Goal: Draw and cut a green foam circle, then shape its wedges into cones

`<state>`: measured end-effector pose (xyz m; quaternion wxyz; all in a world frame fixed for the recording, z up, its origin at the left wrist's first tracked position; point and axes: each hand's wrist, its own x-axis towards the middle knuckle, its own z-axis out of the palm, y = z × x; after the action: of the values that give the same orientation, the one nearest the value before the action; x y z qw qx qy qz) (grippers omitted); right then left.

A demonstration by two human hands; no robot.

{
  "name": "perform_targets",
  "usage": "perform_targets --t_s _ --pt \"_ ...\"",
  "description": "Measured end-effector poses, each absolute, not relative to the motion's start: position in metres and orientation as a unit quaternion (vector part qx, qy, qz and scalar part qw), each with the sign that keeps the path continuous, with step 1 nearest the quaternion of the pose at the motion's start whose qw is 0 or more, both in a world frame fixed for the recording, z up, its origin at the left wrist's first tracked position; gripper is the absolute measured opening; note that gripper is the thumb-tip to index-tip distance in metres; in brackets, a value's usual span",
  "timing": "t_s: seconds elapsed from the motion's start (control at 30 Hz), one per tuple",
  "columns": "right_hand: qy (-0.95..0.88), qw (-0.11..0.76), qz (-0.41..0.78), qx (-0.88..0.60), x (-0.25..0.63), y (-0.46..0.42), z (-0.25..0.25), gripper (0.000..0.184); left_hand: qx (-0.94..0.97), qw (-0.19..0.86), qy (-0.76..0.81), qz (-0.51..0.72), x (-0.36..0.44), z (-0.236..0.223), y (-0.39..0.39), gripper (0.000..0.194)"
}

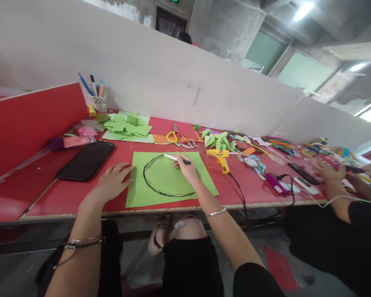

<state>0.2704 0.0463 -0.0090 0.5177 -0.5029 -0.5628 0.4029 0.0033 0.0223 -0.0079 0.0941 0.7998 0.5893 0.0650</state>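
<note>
A green sheet of paper [170, 177] lies on the red table in front of me, with a large circle drawn on it in rough black strokes. My right hand [184, 165] is closed round a white marker with a black end [170, 157]; its tip meets the upper edge of the circle. At the sheet's left edge rests my left hand [116, 181], fingers spread and holding nothing. A black phone [85, 161] lies just left of that hand. To the right of the sheet is a yellow glue gun [220, 159] with a dark cord.
Green paper pieces [126, 126] are heaped behind the sheet, beside yellow-handled scissors [172, 136] and green paper cones [218, 140]. A pen cup [99, 102] stands back left. At right are a purple power strip [278, 184] and a co-worker's hand [329, 169]. A white partition [160, 78] rises behind.
</note>
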Motion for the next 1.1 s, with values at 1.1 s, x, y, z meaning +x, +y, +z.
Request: perform_targets --t_s 1.1 --pt "-0.668 0.380 0.500 -0.398 0.278 0.036 0.006 0.033 0.802 0.090 0.588 0.053 0.003 -0.009 0.023 0.054"
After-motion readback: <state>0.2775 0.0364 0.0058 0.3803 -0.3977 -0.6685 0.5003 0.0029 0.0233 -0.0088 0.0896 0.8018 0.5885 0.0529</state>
